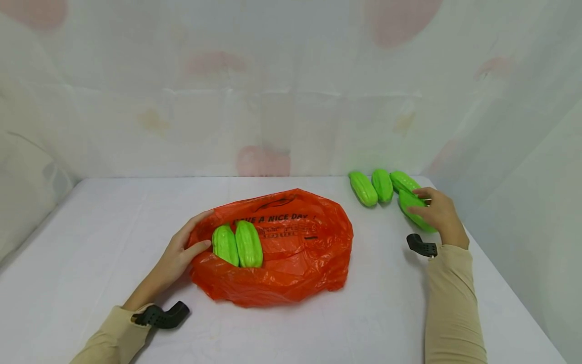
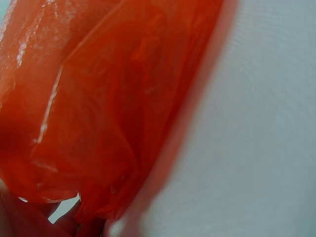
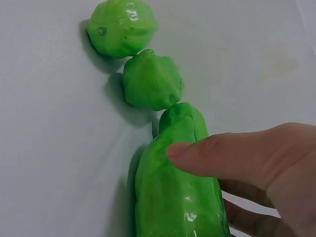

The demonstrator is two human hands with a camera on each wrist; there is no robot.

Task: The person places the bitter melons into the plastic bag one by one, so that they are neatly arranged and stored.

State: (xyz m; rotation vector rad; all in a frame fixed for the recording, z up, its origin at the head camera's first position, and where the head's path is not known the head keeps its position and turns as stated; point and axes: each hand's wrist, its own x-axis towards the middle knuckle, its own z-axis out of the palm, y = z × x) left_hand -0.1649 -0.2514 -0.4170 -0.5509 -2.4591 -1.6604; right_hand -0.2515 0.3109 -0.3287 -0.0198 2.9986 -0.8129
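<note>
A white table [image 1: 382, 318] runs under both hands; its right side edge passes just beside the right wrist, and its far edge lies beyond the right hand. A stretch of white tabletop separates that hand from the red bag [image 1: 295, 288], and more of it spreads to the left of the left hand.

The bag lies just right of the left hand, its mouth gaping, with black printing on the inner back wall. Inside, at the end nearest the left hand, two green vegetables rest side by side: the left vegetable [image 1: 225, 245] near the thumb tip, the middle vegetable [image 1: 249, 244] just right of it.

The left hand [image 1: 178, 253] holds the bag's left rim, thumb at the opening, other fingers at the outer side. The right hand [image 1: 438, 210] grips the near vegetable [image 3: 173, 192], thumb on its top and other fingers bent behind its right side; it lies below and just left of the palm. Just beyond those fingers sits the far vegetable [image 1: 402, 180], partly hidden. Farther left of the right hand are the short vegetable [image 1: 382, 185] and the outer vegetable [image 1: 364, 189].
</note>
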